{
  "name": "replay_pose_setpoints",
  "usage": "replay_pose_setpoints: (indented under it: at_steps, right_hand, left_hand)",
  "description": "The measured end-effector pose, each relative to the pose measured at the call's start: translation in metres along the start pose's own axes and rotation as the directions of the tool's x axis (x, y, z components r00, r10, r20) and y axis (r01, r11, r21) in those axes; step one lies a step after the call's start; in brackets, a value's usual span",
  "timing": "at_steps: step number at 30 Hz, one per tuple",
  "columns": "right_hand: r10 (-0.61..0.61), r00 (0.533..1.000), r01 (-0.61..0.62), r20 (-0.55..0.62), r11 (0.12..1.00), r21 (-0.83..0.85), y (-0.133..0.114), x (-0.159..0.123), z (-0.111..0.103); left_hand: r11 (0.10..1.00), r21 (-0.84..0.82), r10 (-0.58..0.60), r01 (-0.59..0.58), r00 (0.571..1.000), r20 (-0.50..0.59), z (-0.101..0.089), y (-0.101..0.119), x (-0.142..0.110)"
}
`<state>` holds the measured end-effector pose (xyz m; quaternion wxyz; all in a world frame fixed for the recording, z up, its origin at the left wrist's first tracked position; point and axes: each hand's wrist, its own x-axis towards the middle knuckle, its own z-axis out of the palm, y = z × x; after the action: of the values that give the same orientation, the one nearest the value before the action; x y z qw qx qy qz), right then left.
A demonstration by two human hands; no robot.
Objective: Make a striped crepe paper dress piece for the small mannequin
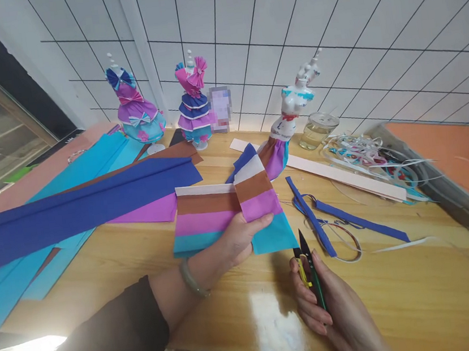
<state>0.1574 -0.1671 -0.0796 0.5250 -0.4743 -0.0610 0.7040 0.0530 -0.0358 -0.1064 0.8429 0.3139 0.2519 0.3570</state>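
My left hand [239, 234] pinches a sheet [210, 222] with white, brown, purple and turquoise stripes, thumb on top; I cannot tell if it is cloth or paper. The sheet's right part is folded over and overlaps the rest. Thread snips [314, 279] with green and yellow on the handles sit in my right hand [336, 305], its fingers wrapped round them. Their dark blades point up, apart, beside the sheet's lower right corner. Just behind the sheet, a white patterned dress form [297, 99] leans to the right, with a striped skirt piece [277, 157] at its base.
Long blue strips [92, 201] and turquoise strips [69, 255] cover the left side. Two small dressed forms, one left [139, 104] and one centre [195, 109], stand at the wall. Blue scraps [359, 220], a glass jar [318, 130] and a pile of trimmings [368, 150] lie right.
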Motion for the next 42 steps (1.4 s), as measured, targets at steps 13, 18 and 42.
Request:
replay_pose_setpoints:
  at_steps: [13, 18, 42]
  right_hand:
    - [-0.070, 0.997, 0.068, -0.029, 0.995, -0.074, 0.0011, -0.0024, 0.0012]
    - [-0.093, 0.993, 0.084, -0.075, 0.990, -0.117, 0.0026, -0.0044, 0.0026]
    - [-0.078, 0.994, 0.066, -0.074, 0.986, -0.156, 0.0042, -0.0011, 0.0009]
  left_hand:
    - [0.998, 0.041, 0.040, -0.040, 0.999, -0.016, 0.0019, 0.0009, -0.0014]
    - [0.999, 0.044, 0.031, -0.031, 1.000, -0.006, 0.0033, 0.0027, -0.0028]
    - [0.994, 0.085, 0.060, -0.066, 0.996, 0.062, 0.0049, 0.0065, -0.0071]
